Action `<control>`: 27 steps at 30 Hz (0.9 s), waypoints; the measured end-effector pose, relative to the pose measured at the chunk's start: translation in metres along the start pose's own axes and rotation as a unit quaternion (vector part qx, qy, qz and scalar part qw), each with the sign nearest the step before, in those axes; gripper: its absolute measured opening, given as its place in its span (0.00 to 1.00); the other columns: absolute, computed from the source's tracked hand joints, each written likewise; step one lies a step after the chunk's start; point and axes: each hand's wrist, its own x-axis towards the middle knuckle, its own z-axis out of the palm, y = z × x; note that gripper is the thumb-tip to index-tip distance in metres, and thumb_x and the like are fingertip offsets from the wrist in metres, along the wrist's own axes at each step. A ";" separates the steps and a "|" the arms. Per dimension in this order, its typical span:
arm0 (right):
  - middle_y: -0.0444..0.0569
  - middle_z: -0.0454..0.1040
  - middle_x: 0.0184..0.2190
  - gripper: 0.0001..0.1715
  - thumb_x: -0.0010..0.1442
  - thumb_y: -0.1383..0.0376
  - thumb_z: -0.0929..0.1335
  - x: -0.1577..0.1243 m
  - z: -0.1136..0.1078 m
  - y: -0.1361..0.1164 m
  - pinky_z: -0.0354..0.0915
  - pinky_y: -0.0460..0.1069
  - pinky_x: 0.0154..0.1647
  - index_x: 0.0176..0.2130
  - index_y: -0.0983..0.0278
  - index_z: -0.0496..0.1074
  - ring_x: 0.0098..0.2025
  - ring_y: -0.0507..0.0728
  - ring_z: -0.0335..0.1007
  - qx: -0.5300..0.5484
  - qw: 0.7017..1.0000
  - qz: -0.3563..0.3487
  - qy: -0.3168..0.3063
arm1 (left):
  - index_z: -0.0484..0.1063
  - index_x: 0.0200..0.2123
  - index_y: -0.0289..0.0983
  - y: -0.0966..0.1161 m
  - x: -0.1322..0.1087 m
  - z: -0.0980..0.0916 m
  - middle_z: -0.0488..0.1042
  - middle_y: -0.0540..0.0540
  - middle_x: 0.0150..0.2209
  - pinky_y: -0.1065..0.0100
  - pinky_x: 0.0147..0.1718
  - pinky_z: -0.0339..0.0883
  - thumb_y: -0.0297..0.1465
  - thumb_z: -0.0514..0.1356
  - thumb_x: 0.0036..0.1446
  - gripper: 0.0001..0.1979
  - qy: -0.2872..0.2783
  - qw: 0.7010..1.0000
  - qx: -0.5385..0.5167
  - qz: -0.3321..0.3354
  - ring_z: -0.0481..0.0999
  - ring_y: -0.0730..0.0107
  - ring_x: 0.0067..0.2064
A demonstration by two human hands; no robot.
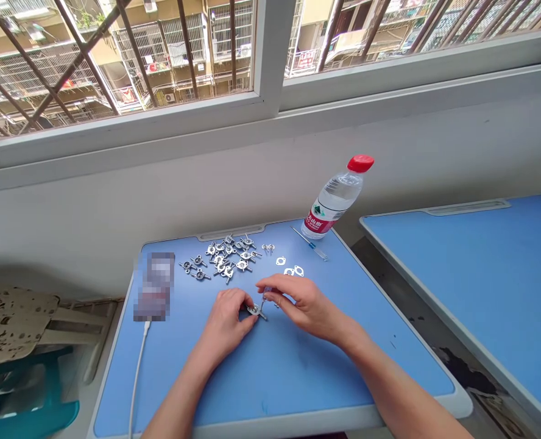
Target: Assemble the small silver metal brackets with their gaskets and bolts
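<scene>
White aluminium window frame (133,125); brown iron security bars (83,67); beige apartment block (192,42) outside; white plaster wall (252,183); blue rectangular desk (471,286); teal plastic stool (24,402).

Red-capped water bottle (332,198) beyond right hand (304,308), at desk's (298,390) far edge. White cable (136,378) and blurred object (154,286) left of left hand (225,323).

both bare forearms (175,401) (401,384) angle inward from the bottom, wrists slightly bent, bringing the left hand (223,325) and right hand (304,306) close together, backs upward. the left fingers (239,300) curl down and inward, while the right fingers (275,283) reach across, pinched against the thumb.
</scene>
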 end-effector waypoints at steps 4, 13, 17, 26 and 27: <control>0.50 0.80 0.36 0.13 0.67 0.71 0.61 0.001 0.000 0.000 0.70 0.50 0.35 0.46 0.63 0.73 0.34 0.55 0.75 0.003 1.000 -0.014 -0.005 | 0.66 0.34 0.40 -0.001 0.000 0.001 0.73 0.50 0.35 0.64 0.41 0.65 0.22 0.62 0.52 0.09 -0.005 0.999 -0.013 -0.034 0.70 0.63 0.40; 0.50 0.80 0.40 0.21 0.66 0.75 0.59 0.000 -0.005 -0.001 0.71 0.52 0.38 0.53 0.62 0.70 0.39 0.56 0.76 0.015 0.999 -0.025 -0.038 | 0.72 0.46 0.42 -0.003 0.000 0.000 0.75 0.49 0.39 0.59 0.47 0.63 0.22 0.63 0.56 0.15 -0.012 1.000 0.010 0.025 0.73 0.62 0.43; 0.49 0.80 0.38 0.18 0.67 0.74 0.60 -0.001 -0.003 0.001 0.71 0.52 0.37 0.51 0.62 0.71 0.37 0.56 0.76 0.008 0.999 -0.045 -0.023 | 0.73 0.39 0.41 -0.002 0.001 -0.001 0.75 0.48 0.38 0.60 0.46 0.64 0.23 0.63 0.56 0.08 -0.009 0.999 0.020 0.028 0.74 0.62 0.43; 0.50 0.80 0.34 0.14 0.68 0.71 0.61 0.001 0.000 0.000 0.71 0.51 0.34 0.46 0.63 0.73 0.34 0.55 0.75 -0.011 0.998 -0.054 0.002 | 0.73 0.38 0.41 -0.003 0.001 0.000 0.74 0.48 0.39 0.60 0.46 0.64 0.23 0.62 0.57 0.08 -0.011 0.999 0.024 0.040 0.73 0.62 0.43; 0.50 0.80 0.34 0.13 0.68 0.71 0.61 0.001 -0.001 -0.001 0.71 0.51 0.35 0.46 0.63 0.73 0.34 0.56 0.75 -0.007 0.999 -0.050 0.002 | 0.73 0.38 0.41 -0.003 0.001 0.000 0.74 0.48 0.38 0.60 0.46 0.64 0.23 0.62 0.58 0.08 -0.011 0.999 0.025 0.039 0.73 0.62 0.43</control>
